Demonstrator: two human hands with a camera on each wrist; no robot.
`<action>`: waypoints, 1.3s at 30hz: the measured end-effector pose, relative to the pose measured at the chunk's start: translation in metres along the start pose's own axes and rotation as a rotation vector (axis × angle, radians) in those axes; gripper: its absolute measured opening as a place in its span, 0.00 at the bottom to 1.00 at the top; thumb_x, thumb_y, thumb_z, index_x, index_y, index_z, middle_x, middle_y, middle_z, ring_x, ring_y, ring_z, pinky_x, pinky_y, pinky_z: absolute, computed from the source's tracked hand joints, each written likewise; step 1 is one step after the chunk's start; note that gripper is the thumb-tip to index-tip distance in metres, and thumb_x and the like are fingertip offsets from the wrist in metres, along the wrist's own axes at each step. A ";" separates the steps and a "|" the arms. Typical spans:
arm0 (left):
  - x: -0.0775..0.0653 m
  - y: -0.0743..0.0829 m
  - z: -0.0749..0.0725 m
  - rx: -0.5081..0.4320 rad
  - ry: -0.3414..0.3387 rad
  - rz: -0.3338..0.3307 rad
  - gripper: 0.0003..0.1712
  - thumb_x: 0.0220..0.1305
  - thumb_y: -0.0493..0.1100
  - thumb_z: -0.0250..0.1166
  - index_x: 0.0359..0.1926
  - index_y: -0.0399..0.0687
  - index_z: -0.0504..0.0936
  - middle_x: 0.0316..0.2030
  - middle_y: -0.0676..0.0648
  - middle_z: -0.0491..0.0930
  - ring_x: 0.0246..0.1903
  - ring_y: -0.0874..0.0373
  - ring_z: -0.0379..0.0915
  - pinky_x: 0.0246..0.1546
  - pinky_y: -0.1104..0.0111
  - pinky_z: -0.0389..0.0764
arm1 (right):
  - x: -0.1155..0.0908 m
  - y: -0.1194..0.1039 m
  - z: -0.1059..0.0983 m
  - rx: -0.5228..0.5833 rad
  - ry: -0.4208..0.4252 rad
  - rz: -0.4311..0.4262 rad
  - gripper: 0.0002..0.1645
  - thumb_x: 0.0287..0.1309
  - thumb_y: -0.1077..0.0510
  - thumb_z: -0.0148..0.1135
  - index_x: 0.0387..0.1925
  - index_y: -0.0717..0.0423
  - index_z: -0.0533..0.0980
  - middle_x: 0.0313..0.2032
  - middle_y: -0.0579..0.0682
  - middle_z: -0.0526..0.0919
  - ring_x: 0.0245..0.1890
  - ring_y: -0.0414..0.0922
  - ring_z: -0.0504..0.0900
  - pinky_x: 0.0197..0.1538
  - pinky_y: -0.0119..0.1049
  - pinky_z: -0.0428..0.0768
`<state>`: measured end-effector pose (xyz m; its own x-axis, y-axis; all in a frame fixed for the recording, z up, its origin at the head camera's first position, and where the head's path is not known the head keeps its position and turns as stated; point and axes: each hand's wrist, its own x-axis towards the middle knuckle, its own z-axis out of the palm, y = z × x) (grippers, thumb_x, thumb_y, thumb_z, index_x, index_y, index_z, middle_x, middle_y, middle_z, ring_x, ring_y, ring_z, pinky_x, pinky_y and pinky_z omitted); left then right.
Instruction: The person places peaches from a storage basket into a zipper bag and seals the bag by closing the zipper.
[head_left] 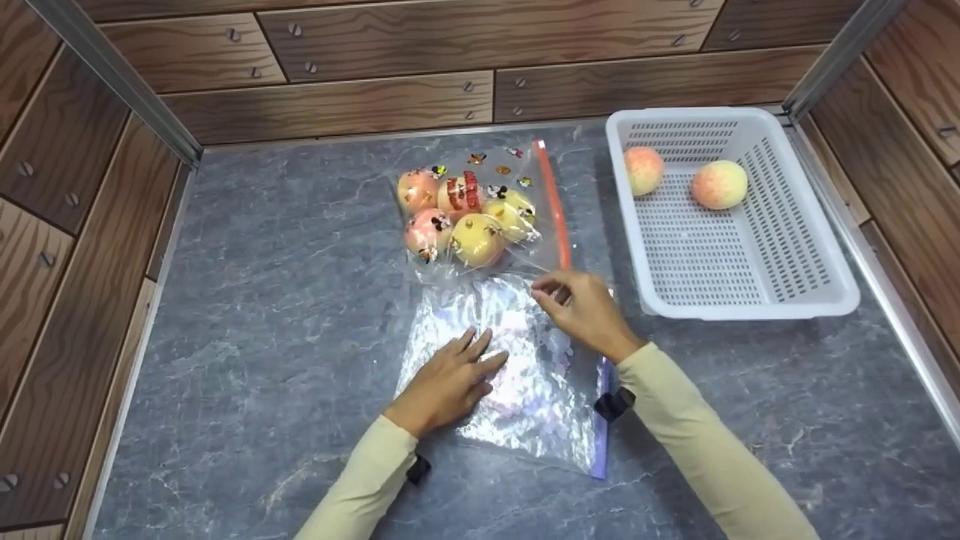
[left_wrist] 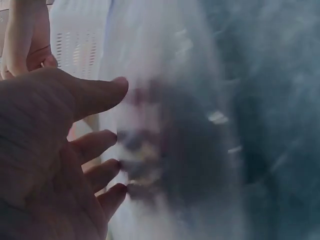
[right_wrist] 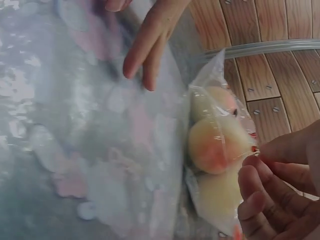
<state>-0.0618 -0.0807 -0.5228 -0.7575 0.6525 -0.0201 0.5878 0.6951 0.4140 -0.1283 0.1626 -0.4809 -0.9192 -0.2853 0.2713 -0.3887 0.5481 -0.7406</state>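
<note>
A clear zip bag of peaches (head_left: 480, 240) with a red zip strip (head_left: 553, 202) and cartoon prints lies ahead of both hands. At its near corner, by the end of the red strip, my right hand (head_left: 585, 304) pinches the plastic between thumb and fingertips. The right wrist view shows those pinched fingers (right_wrist: 265, 165) beside the peaches. Nearer to me lies a flat, shiny second zip bag (head_left: 525, 390) with a purple strip along its right edge. Over this flat bag my left hand (head_left: 450, 379) has its fingers spread and extended, palm down.
To the right stands a white perforated basket (head_left: 750, 310) holding two peaches (head_left: 720, 184). Wood-patterned walls (head_left: 390, 45) enclose the grey marbled tabletop (head_left: 285, 300) at the back and both sides.
</note>
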 end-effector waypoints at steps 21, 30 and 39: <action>-0.031 0.013 -0.001 0.125 0.051 -0.131 0.33 0.59 0.48 0.74 0.66 0.55 0.78 0.67 0.35 0.71 0.67 0.36 0.66 0.65 0.51 0.74 | -0.034 0.036 -0.004 -0.205 0.095 0.206 0.03 0.53 0.63 0.71 0.29 0.60 0.85 0.23 0.50 0.85 0.23 0.45 0.80 0.31 0.44 0.79; -0.043 0.005 -0.004 0.077 0.052 -0.209 0.35 0.57 0.48 0.75 0.67 0.56 0.78 0.68 0.35 0.70 0.68 0.36 0.65 0.66 0.51 0.72 | -0.038 0.038 0.001 -0.198 0.102 0.256 0.04 0.49 0.65 0.73 0.30 0.62 0.86 0.23 0.51 0.86 0.23 0.45 0.81 0.31 0.43 0.80; -0.047 0.002 -0.006 0.044 0.074 -0.229 0.34 0.56 0.47 0.76 0.66 0.55 0.79 0.67 0.35 0.71 0.67 0.35 0.65 0.64 0.48 0.73 | -0.041 0.035 0.009 -0.021 0.005 0.380 0.06 0.56 0.66 0.71 0.35 0.67 0.85 0.25 0.55 0.87 0.15 0.41 0.80 0.20 0.31 0.78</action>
<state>-0.0271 -0.1115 -0.5160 -0.8904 0.4534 -0.0414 0.4086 0.8359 0.3665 -0.1033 0.1866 -0.5235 -0.9984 -0.0542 -0.0174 -0.0207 0.6304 -0.7760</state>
